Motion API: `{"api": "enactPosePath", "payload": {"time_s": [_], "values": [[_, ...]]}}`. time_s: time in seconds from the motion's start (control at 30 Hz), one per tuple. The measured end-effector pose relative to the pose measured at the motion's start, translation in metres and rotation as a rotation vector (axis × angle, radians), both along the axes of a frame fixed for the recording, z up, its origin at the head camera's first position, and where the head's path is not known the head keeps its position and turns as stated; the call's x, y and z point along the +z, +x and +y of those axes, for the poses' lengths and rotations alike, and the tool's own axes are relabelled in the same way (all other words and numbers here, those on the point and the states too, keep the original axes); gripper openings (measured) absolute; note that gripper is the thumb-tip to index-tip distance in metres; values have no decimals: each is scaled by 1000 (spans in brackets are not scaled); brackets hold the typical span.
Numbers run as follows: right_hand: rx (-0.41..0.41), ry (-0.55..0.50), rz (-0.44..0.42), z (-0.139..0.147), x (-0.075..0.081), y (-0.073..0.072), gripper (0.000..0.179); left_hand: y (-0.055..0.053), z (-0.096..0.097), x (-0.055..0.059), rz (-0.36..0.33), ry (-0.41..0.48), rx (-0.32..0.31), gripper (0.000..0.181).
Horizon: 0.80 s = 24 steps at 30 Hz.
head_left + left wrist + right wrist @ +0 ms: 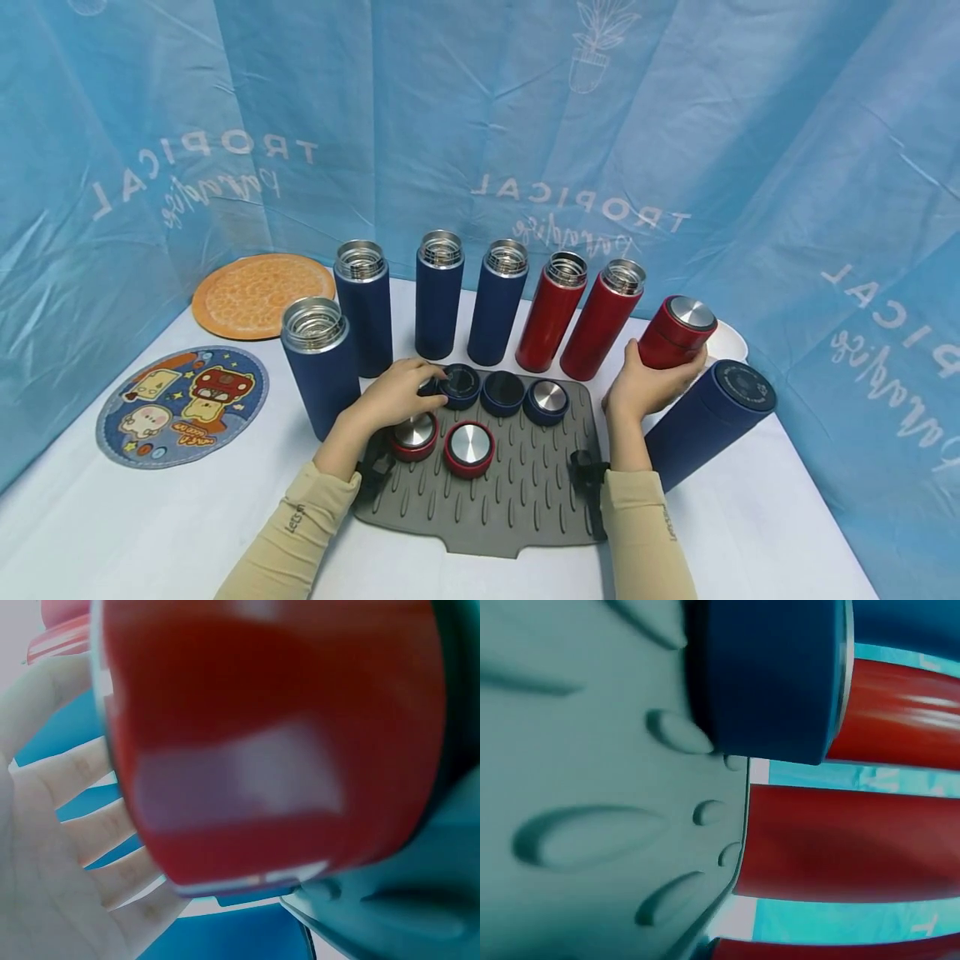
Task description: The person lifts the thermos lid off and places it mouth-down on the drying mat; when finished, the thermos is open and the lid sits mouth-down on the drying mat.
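Observation:
My left hand (396, 392) reaches over the grey ridged mat (525, 500), thumb and fingers around a dark blue lid (428, 387) mostly hidden beneath it. Spread parts of that hand (67, 825) show in the left wrist view behind a large, close red lid (285, 742). Over on the right, my right hand (648, 385) grips a lidded red thermos bottle (678, 333), tilted with its silver top up. On the mat sit more blue lids (503, 393) and two red lids (468, 448). The right wrist view shows no hand, only a blue lid (772, 682) and red bottles.
Several lidless blue bottles (438, 300) and two lidless red bottles (551, 321) stand behind the mat. A lidded blue bottle (708, 425) stands beside my right forearm. Left lie an orange round mat (262, 296) and a cartoon mat (180, 408). A white plate (727, 342) lies right.

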State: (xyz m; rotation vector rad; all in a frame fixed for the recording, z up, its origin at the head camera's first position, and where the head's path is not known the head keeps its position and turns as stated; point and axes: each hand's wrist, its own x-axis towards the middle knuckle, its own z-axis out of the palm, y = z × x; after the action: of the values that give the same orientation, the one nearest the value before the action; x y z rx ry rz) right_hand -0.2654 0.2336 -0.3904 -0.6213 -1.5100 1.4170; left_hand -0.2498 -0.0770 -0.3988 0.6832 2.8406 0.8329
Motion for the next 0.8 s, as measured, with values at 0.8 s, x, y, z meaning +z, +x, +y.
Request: {"api": "enactPosePath", "payload": {"time_s": [0.8], "values": [[384, 1248, 140, -54, 20, 29, 74, -1, -4, 0, 3, 43, -7, 38]]}}
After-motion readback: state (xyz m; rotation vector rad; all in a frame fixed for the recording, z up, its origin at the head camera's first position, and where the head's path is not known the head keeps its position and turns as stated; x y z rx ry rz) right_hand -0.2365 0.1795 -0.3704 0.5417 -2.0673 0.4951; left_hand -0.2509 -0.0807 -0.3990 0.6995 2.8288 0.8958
